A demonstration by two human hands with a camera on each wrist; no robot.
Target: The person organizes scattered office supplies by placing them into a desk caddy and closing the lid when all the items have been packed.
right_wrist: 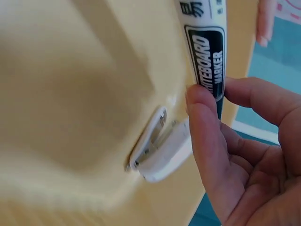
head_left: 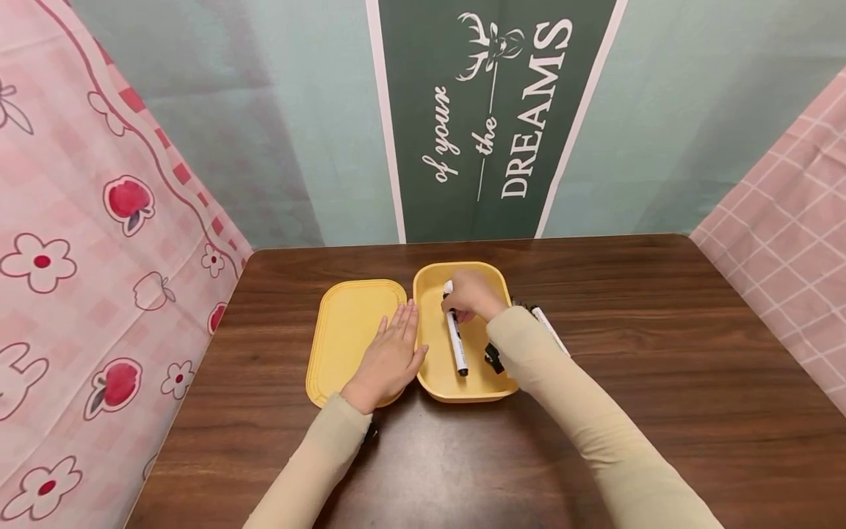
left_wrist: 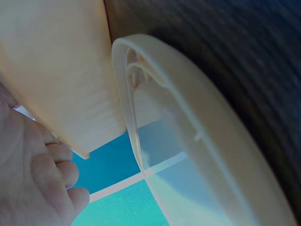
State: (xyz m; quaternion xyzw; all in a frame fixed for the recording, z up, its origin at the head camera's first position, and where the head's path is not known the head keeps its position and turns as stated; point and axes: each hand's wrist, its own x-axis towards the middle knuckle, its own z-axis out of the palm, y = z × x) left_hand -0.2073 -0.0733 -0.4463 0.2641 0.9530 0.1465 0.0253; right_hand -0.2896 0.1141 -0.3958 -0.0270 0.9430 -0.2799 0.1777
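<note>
A yellow plastic box (head_left: pixel 432 360) stands on the table. Inside it, my right hand (head_left: pixel 471 295) pinches a white whiteboard marker (head_left: pixel 456 342) with a black end; thumb and fingertips on its barrel show in the right wrist view. A small white stapler (right_wrist: pixel 164 150) lies in the box beside that hand. My left hand (head_left: pixel 390 356) rests against the box's left side, fingers straight, above the edge of the yellow lid (head_left: pixel 346 323). The left wrist view shows the box wall (left_wrist: pixel 66 80) beside the left fingers and the raised lid rim (left_wrist: pixel 202 136).
Another white marker (head_left: pixel 550 330) lies on the table right of the box, with a dark item (head_left: pixel 518 302) partly hidden near it. The brown wooden table (head_left: pixel 694 345) ends at a printed curtain (head_left: pixel 264 147) behind. A pink patterned cloth (head_left: pixel 79 257) hangs at the left.
</note>
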